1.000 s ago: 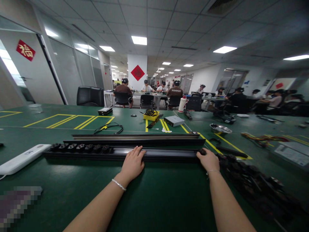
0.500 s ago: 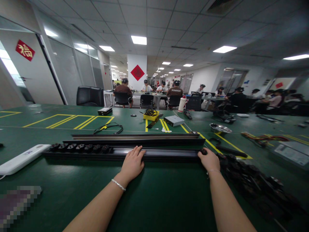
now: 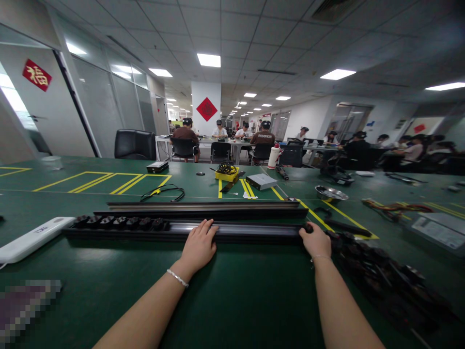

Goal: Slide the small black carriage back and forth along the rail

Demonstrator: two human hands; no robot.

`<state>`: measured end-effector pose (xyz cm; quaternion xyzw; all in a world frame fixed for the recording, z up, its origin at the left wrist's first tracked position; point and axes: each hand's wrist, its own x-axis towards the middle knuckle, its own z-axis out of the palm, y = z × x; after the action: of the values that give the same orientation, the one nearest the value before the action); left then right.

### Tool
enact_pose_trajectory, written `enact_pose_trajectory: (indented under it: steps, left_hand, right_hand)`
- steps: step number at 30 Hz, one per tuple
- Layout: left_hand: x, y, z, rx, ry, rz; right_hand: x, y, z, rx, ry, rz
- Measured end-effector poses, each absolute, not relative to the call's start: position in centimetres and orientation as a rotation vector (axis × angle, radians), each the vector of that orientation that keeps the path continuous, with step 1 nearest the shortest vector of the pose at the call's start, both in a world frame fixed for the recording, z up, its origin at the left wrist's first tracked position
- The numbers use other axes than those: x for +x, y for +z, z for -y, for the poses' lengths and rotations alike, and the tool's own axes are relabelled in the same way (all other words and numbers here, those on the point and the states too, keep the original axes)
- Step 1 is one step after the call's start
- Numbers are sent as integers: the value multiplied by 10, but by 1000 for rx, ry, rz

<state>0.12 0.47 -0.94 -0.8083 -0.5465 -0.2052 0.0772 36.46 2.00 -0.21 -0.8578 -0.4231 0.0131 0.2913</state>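
A long black rail (image 3: 254,232) lies across the green table (image 3: 254,295), with several black knob-like parts (image 3: 132,223) lined up in its left half. My left hand (image 3: 199,245) rests on the middle of the rail, palm down, fingers spread, holding nothing. At the rail's right end my right hand (image 3: 316,241) pinches a small black part (image 3: 307,228) between thumb and fingers. Two more long dark rails (image 3: 203,206) lie just behind. To the right of my right hand is a heap of similar black parts (image 3: 381,276).
A white power strip (image 3: 38,238) lies left. Behind the rails are a cable (image 3: 178,190), a yellow tray (image 3: 222,175), a grey box (image 3: 261,182), and a metal bowl (image 3: 331,193). A metal unit (image 3: 439,230) with wires sits right. People sit at far tables.
My right hand has shifted very slightly to the right with the small black part. My left hand stays on the rail.
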Motion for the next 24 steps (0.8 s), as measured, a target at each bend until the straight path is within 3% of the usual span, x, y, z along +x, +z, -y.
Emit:
enact_pose_trajectory:
  steps: [24]
  left_hand:
    - [0, -14, -6, -2413, -609, 1631]
  right_hand:
    - [364, -1, -20, -2299, 62, 1122]
